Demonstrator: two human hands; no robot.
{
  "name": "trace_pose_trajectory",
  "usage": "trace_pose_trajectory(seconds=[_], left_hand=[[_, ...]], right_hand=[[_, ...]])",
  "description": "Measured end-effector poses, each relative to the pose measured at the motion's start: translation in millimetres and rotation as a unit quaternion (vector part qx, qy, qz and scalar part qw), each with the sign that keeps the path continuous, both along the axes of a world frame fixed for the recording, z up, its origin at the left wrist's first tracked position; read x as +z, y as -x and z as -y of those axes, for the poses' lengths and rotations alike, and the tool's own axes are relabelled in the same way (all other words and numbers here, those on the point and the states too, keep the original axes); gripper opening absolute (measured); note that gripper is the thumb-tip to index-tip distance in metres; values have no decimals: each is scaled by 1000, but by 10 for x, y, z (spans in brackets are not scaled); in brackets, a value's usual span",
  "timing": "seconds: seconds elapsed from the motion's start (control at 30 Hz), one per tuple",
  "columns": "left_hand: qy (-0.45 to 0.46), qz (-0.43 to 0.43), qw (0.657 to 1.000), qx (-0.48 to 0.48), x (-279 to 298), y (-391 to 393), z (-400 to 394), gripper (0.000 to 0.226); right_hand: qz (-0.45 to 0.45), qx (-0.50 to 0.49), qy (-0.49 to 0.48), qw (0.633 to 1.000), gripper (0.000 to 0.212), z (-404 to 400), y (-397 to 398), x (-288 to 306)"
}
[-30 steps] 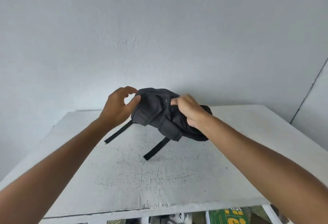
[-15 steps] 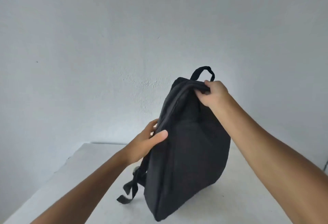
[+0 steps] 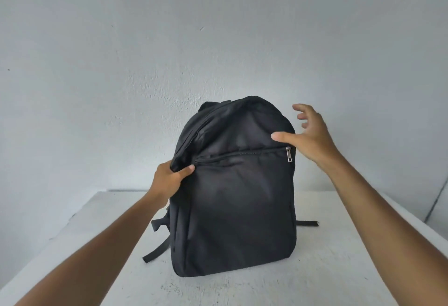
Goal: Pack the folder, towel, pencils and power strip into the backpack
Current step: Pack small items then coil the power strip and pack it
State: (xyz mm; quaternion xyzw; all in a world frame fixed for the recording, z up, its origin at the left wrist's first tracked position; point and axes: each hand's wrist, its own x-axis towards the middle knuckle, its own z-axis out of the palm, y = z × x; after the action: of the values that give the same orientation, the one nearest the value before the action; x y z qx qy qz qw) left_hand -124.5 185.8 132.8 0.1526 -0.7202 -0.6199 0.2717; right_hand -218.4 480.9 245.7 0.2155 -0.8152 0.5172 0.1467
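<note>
A black backpack (image 3: 237,199) stands upright on the white table (image 3: 339,269), its front pocket facing me with the zipper shut and a metal pull (image 3: 289,154) at the right end. My left hand (image 3: 169,179) grips the fabric at the backpack's upper left edge, thumb on the front. My right hand (image 3: 308,133) hovers by the upper right corner with fingers spread; the thumb tip lies over the front fabric. No folder, towel, pencils or power strip appear in view.
Black straps (image 3: 157,250) trail out on the table at the backpack's lower left, and one strap end (image 3: 308,223) sticks out at the right. A plain grey wall (image 3: 218,39) rises right behind the table.
The backpack went from a crumpled bundle to hanging lifted, then down to standing on the table with its front turned to me. My right hand released the top; my left now grips the side.
</note>
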Motion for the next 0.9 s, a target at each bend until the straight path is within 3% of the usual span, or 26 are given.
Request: trace_pose_trajectory(seconds=[0.07, 0.1, 0.13, 0.2, 0.23, 0.3, 0.47, 0.6, 0.7, 0.9], left_hand=[[-22, -17, 1000, 9, -15, 58, -8, 11], [-32, -27, 999, 13, -27, 90, -13, 10], [-42, -34, 998, 18, -39, 123, -16, 9], [-65, -46, 996, 30, -51, 215, -22, 8], [-77, -49, 995, 38, -52, 271, -24, 7], [-101, -52, 992, 49, -23, 421, -14, 8], [-133, -71, 987, 53, 233, 840, -59, 11], [-138, -105, 984, 38, 533, 1211, -65, 11], [-124, -113, 985, 29, 685, 1500, -69, 11], [-109, -52, 992, 39, 127, 1927, -2, 13]], right_hand=[[112, 44, -2, 993, 118, -94, 269, -469], [179, 94, 23, 979, 125, -89, 380, -692], [226, 140, 60, 962, 119, -50, 460, -879], [255, 159, 142, 943, 76, 92, 568, -1118], [243, 134, 174, 945, 55, 175, 603, -1166], [216, 78, 215, 949, 35, 297, 758, -1156], [153, 19, 270, 951, 44, 425, 1251, -920], [97, -21, 286, 953, 30, 436, 1518, -536], [72, -50, 288, 954, 40, 384, 1714, -403], [108, -59, 252, 960, 41, 347, 1954, -1048]])
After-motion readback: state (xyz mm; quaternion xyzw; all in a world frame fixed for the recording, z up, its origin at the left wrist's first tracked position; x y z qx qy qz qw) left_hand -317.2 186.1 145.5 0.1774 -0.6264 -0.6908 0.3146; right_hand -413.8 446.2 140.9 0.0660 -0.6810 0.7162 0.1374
